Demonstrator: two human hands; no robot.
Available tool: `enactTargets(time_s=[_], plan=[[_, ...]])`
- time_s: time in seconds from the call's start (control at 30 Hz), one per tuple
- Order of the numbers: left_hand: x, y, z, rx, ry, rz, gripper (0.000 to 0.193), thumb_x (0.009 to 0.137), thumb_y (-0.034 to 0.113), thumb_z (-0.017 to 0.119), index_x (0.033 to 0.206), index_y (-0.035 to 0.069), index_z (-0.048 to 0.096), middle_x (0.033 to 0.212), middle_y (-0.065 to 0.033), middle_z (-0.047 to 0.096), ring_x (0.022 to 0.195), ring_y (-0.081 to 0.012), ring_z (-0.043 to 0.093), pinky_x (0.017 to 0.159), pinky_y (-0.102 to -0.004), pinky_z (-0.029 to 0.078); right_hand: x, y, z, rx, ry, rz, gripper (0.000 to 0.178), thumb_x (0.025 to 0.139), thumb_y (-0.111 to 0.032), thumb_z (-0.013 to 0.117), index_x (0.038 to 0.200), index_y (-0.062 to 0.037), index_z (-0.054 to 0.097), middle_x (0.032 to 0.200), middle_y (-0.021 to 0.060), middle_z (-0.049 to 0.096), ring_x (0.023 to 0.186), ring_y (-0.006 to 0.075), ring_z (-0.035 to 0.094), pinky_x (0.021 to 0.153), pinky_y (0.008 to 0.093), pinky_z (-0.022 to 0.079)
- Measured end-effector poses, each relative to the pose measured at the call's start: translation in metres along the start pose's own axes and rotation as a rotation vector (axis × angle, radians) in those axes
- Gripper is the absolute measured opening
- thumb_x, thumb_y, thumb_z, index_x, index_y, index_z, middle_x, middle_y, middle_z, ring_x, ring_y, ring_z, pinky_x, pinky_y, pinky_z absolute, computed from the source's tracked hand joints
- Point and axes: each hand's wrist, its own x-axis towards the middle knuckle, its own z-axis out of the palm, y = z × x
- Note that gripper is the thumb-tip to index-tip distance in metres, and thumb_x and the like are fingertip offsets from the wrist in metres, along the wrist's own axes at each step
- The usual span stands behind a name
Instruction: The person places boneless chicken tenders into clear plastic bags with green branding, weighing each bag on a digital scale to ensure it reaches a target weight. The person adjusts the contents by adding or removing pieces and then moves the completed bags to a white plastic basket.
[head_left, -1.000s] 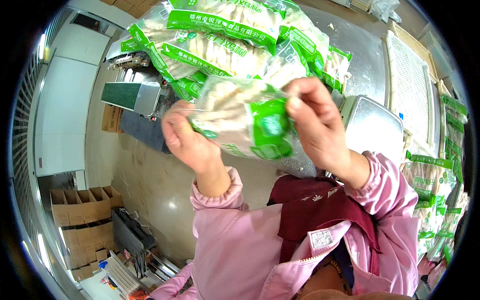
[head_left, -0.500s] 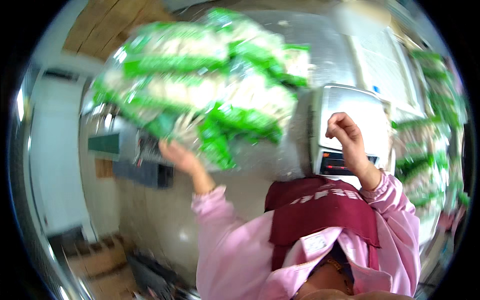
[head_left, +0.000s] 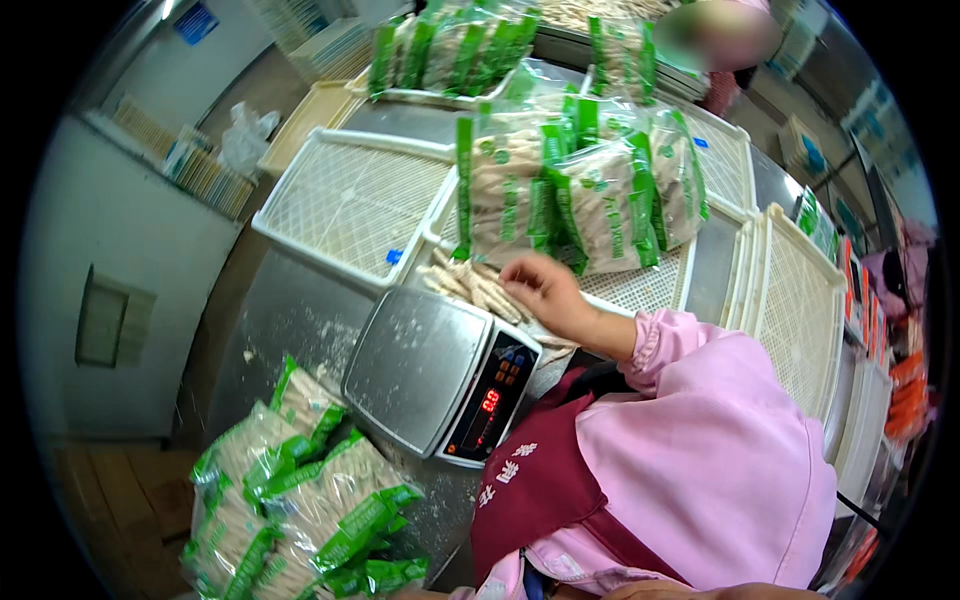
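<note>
My right hand [head_left: 548, 292] reaches in from the right in a pink sleeve. Its fingers are curled at the right end of a loose pile of pale sticks [head_left: 468, 285]; whatever lies within them is hidden. Beside the pile, nearer me, stands a weighing scale [head_left: 412, 370] with a bare steel pan and a lit red display. Just beyond my hand, filled clear bags with green bands [head_left: 605, 210] lean together on a white mesh tray [head_left: 650, 287]. My left hand is out of sight.
More filled bags [head_left: 300, 490] lie heaped at the lower left on the steel table [head_left: 285, 300]. A white mesh tray [head_left: 355, 200] sits beyond the scale, and stacked trays [head_left: 800, 310] stand at the right. Another person [head_left: 722, 90] is at the far side.
My view has swung round to the right, so the heap of bags is now at lower left. My right hand has gone from above the scale to the sticks; my left hand has left view.
</note>
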Motion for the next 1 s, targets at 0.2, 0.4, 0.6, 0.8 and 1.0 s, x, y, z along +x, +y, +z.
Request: enactTargets(time_s=[0.2,0.4,0.6,0.8,1.0], plan=[[-0.03,0.16,-0.083,-0.105,0.07,0.233,0.04,0.106,0.022,0.054,0.135,-0.005,0.052,0.132,-0.026,0.057,0.121,-0.0395,0.058,0.101,-0.045,0.048,0.08,0.02,-0.174,-0.848,0.904,-0.215,0.036,0.088,-0.027,0.074,0.114,-0.0048,0.062,0.11,0.0144,0.063,0.099,0.033,0.061,0.092,0.0439,0.047],[-0.041,0.267,-0.026,-0.774,-0.274,0.474,0.046,0.1,0.017,0.065,0.139,-0.002,0.05,0.138,-0.0196,0.055,0.124,-0.0308,0.056,0.102,-0.0408,0.048,0.119,0.082,-0.263,-0.707,0.727,0.143,0.022,0.094,-0.029,0.07,0.097,-0.0071,0.069,0.1,0.0091,0.07,0.093,0.0248,0.064,0.086,0.0377,0.049],[-0.142,0.405,-0.072,-1.21,-0.968,0.548,0.043,0.093,-0.003,0.06,0.135,0.001,0.054,0.135,-0.0124,0.058,0.119,-0.023,0.058,0.107,-0.0352,0.042,0.093,0.019,-0.208,-0.187,0.591,-0.137,0.004,0.098,-0.007,0.064,0.099,-0.0034,0.063,0.086,-0.0016,0.062,0.079,0.0067,0.054,0.072,0.0222,0.044],[-0.191,0.465,-0.129,-1.207,-1.088,1.277,0.083,0.081,0.028,0.082,0.149,0.0,0.043,0.147,-0.0197,0.05,0.134,-0.0353,0.051,0.106,-0.042,0.045,0.068,-0.095,-0.107,-0.08,0.226,-0.522,0.014,0.094,0.005,0.066,0.104,-0.0009,0.059,0.09,0.0015,0.058,0.078,0.0102,0.052,0.073,0.0223,0.044],[-0.197,0.412,-0.121,-1.137,-1.222,0.914,0.057,0.095,0.023,0.067,0.142,-0.003,0.048,0.109,-0.0255,0.068,0.092,-0.0371,0.07,0.08,-0.0416,0.054,0.091,-0.148,0.03,-0.316,-0.119,-0.618,0.014,0.088,-0.003,0.068,0.095,-0.0038,0.056,0.085,0.0132,0.059,0.076,0.0339,0.058,0.067,0.0403,0.048]])
